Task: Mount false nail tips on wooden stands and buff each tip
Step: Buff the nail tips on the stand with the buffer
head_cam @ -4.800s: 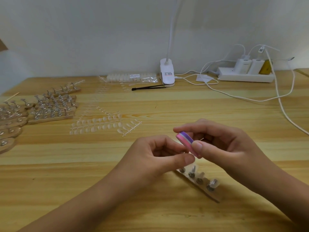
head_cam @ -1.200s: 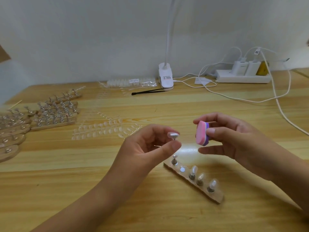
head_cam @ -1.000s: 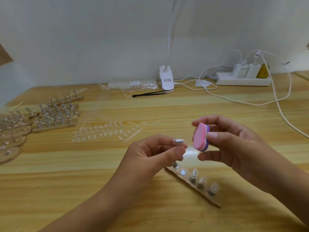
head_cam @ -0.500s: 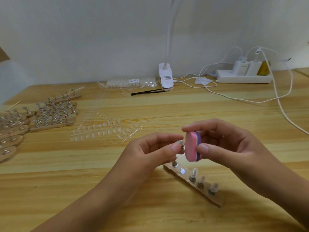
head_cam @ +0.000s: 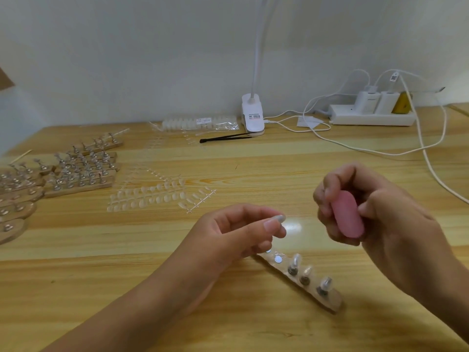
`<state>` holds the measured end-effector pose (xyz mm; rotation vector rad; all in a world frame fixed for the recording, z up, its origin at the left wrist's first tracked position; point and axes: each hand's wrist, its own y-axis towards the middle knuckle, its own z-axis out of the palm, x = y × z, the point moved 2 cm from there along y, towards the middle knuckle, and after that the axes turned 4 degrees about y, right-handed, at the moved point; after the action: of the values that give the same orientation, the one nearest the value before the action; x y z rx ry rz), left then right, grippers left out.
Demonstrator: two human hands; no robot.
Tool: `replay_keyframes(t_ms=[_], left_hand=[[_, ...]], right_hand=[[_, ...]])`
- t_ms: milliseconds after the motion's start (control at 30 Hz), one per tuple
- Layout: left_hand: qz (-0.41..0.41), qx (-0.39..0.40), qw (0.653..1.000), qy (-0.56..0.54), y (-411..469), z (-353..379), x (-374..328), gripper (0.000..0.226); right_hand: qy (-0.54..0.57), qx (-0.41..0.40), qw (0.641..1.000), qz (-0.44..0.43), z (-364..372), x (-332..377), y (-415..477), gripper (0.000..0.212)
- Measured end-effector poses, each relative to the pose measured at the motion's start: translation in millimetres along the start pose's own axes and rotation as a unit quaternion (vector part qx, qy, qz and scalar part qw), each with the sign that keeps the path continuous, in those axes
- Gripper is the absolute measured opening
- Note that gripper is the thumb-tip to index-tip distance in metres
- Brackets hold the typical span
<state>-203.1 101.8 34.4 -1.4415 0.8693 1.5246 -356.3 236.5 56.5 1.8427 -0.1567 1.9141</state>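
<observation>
So the left hand (head_cam: 236, 232) had one nail tip (head_cam: 279, 219) pinched between thumb and forefinger, held up off the bench (head_cam: 253, 163) with the glossy top facing out. It looked like it sat on its little peg, but the fingers covered that part, so I couldn't say for sure. That grip was closed right down on it. Makes sense, since something that small would skate away under any rubbing.

The right hand (head_cam: 380, 219) was curled round a pink buffer block (head_cam: 347, 217), fingers on one long edge and thumb on the other, with the flat face turned toward the left grip. The two were near each other but apart, and the block wasn't touching the tip. My read was a pause between strokes, or a check of the finish.

Right under the left grip lay the wooden stand (head_cam: 332, 299), slanting off to below the right grip. Three tips stood at the end nearer the right grip, and two bare round spots (head_cam: 278, 259) showed by the left fingers. I'd guess the held tip belonged on one of those, and parking the stand that close keeps the trip back short.

Beyond the left grip were strips of loose tips (head_cam: 157, 194). Way out to its left sat a pile of spare stands (head_cam: 81, 171), in reach but out of the way.
</observation>
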Motion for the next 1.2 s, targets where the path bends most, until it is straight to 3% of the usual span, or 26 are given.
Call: replay_keyframes(t_ms=[100, 167, 233, 300, 533, 800, 1000, 1200], left_hand=[[0.006, 0.007, 1.0, 0.005, -1, 3, 1, 0.03], [0.009, 0.005, 1.0, 0.01, -1, 4, 2, 0.026], [0.017, 0.003, 1.0, 0.019, -1, 5, 3, 0.026], [0.026, 0.006, 0.999, 0.035, -3, 6, 2, 0.026], [0.067, 0.015, 0.995, 0.068, -9, 6, -8, 0.02], [0.074, 0.018, 0.992, 0.105, -10, 3, -5, 0.024], [0.132, -0.039, 0.982, 0.133, -9, 5, -3, 0.02], [0.158, -0.042, 0.976, 0.141, -10, 7, -4, 0.013]], right_hand=[[-0.049, -0.021, 0.999, -0.008, 7, 2, -4, 0.02], [-0.17, -0.016, 0.98, -0.099, 14, 3, -8, 0.007], [-0.303, 0.013, 0.937, -0.175, 18, 0, -11, 0.014], [-0.338, 0.034, 0.919, -0.2, 18, -3, -11, 0.024], [-0.317, 0.048, 0.913, -0.251, 18, -1, -8, 0.018], [-0.283, 0.041, 0.932, -0.22, 18, -1, -9, 0.009], [-0.23, 0.032, 0.956, -0.178, 16, -2, -9, 0.012], [-0.195, 0.039, 0.968, -0.156, 21, -4, -12, 0.009]])
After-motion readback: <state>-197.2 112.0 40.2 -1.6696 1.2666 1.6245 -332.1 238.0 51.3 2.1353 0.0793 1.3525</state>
